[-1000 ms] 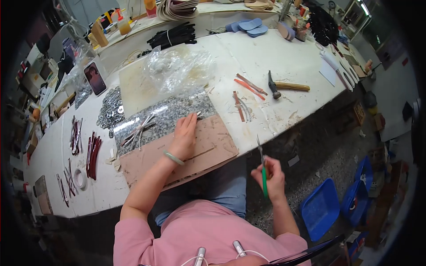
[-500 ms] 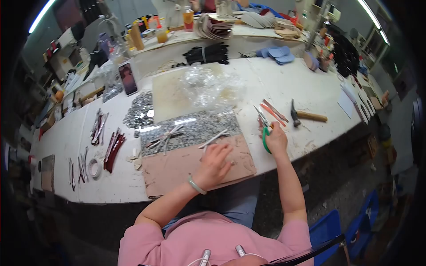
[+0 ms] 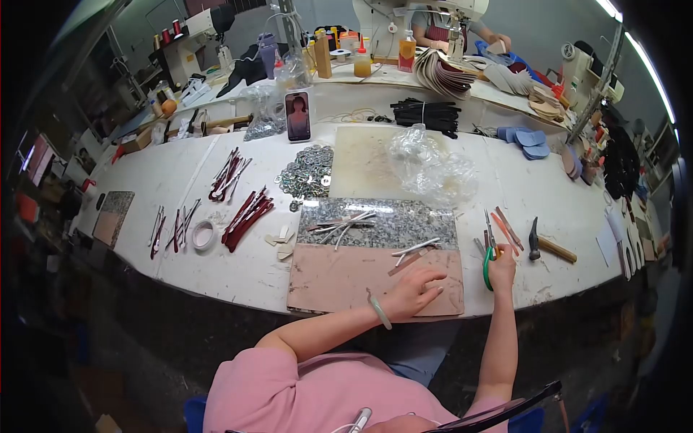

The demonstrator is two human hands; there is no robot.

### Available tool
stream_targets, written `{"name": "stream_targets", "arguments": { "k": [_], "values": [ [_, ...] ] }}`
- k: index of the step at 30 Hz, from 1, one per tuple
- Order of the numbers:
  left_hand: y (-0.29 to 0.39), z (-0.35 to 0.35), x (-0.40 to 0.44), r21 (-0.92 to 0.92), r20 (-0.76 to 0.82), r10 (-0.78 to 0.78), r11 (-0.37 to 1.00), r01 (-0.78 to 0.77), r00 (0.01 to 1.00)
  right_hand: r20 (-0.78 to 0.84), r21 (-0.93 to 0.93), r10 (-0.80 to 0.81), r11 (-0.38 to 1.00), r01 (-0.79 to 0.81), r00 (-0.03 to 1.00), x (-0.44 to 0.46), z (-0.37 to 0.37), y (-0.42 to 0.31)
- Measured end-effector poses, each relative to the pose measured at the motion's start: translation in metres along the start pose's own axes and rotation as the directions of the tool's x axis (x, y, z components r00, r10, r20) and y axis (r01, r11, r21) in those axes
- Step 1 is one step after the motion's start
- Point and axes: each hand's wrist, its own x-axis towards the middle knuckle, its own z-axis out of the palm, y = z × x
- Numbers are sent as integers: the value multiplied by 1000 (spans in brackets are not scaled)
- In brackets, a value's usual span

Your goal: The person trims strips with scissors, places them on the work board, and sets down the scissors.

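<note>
My left hand hovers over or rests on the pinkish-tan board, fingers apart and holding nothing. Just beyond its fingers lie a few thin white strips and a brownish strip. In my right hand is a pair of scissors with green handles, blades pointing away from me over the white table. Beside the blades are reddish and orange strips. Farther left, a small pile of white and brown strips sits on the speckled stone slab.
A hammer lies right of the scissors. To the left are dark red strips, a tape roll and a heap of metal rings. A phone stands behind, near crumpled clear plastic. Another person sits across the table.
The camera view has swung, so the table's things appear farther right. My left hand has drawn back slightly from the white strips. My right hand keeps hold of the scissors.
</note>
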Motion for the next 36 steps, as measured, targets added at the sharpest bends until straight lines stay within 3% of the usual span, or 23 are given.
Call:
{"name": "stream_targets", "arguments": {
  "k": [1,4,5,8,10,12,16,20,23,26,28,31,33,36],
  "values": [
    [2,-2,1,-7,22,-24,1000,24,999,-12,23,-11,1000,11,1000,1,0,0],
    [10,-4,4,-376,145,-315,859,346,938,74,275,53,959,-71,996,-9,-14,-3],
    [4,2,5,-503,137,-341,785,362,930,187,371,158,903,-219,969,-19,-30,-28],
    [-7,21,11,-770,128,-407,535,349,905,195,655,5,744,-133,981,-63,-44,-66],
    [16,19,15,-850,115,-430,424,312,896,244,692,-47,708,-140,969,-94,-53,-97],
    [18,19,10,-892,167,-332,350,286,928,304,696,-61,696,-177,951,-118,-57,-119],
    [34,5,-3,-934,256,-268,179,309,929,212,689,-72,719,-97,975,-149,-47,-129],
    [40,-6,-13,-937,307,-327,58,344,893,141,702,-104,712,-25,985,-163,-35,-130],
    [56,-11,-15,-946,273,-441,40,323,855,140,659,-131,752,6,981,-169,-32,-127],
    [38,-5,-27,-915,298,-362,157,373,883,167,660,-118,751,-22,979,-177,-31,-128],
    [35,-8,-32,-925,301,-352,118,361,886,200,670,-69,737,-85,977,-183,-31,-125],
    [32,-12,-30,-941,258,-405,99,323,877,114,692,-219,717,80,969,-188,-31,-120],
    [40,-23,-26,-939,244,-523,83,333,817,138,750,-133,661,-16,982,-193,-38,-110],
    [17,-32,-35,-916,263,-398,185,357,879,245,854,-7,475,-213,969,-195,-60,-102]
  ]
}}
